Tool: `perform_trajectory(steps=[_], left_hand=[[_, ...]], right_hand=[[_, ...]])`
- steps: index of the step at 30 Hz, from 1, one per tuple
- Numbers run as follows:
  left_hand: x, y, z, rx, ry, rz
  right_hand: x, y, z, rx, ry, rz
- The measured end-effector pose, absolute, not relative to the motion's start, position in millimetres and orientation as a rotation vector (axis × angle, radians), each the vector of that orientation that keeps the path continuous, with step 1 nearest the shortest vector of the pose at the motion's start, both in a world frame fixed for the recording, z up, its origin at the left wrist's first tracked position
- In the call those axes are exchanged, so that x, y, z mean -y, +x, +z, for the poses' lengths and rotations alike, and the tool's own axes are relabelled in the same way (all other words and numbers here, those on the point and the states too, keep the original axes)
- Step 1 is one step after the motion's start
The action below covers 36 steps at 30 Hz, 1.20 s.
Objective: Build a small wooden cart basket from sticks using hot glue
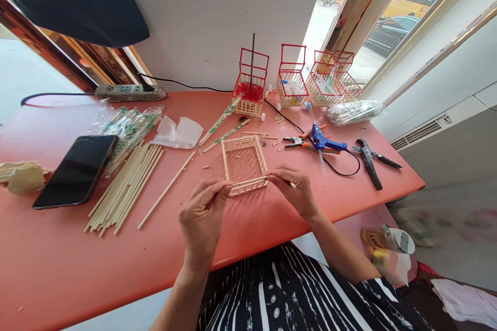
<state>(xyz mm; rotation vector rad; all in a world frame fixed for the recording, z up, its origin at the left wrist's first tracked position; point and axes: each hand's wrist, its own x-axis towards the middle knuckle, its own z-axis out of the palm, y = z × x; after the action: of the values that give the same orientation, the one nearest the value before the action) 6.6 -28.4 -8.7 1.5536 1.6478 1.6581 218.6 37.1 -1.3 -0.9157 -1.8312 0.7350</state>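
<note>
A thin wooden stick (248, 181) lies across the near side of a small rectangular basket frame (262, 158) built of short sticks. At the stick's left end, my left hand (204, 212) pinches with thumb and fingertips. My right hand (293, 189) pinches the right part, and a pale stick end pokes out below its fingers. Whether the stick touches the frame's rim I cannot tell. Wood crumbs lie inside and around the frame. A single stick (166, 190) rests left of my left hand, beside a pile of sticks (126, 186).
A blue glue gun (326, 140), orange-handled pliers (297, 140) and black-handled cutters (368, 163) lie right. Several red-topped stick carts, including one cart (250, 106), stand along the back. A phone (77, 170), wrapped sticks (132, 126) and a power strip (132, 93) are left.
</note>
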Motion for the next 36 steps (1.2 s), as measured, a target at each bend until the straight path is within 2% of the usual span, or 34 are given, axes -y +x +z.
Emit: perform_trajectory(steps=[36], left_hand=[[25.1,5.8,-9.7,-1.636,1.521,1.615]], right_hand=[[-39.8,221.9,-1.1,1.866,-0.915,0.708]])
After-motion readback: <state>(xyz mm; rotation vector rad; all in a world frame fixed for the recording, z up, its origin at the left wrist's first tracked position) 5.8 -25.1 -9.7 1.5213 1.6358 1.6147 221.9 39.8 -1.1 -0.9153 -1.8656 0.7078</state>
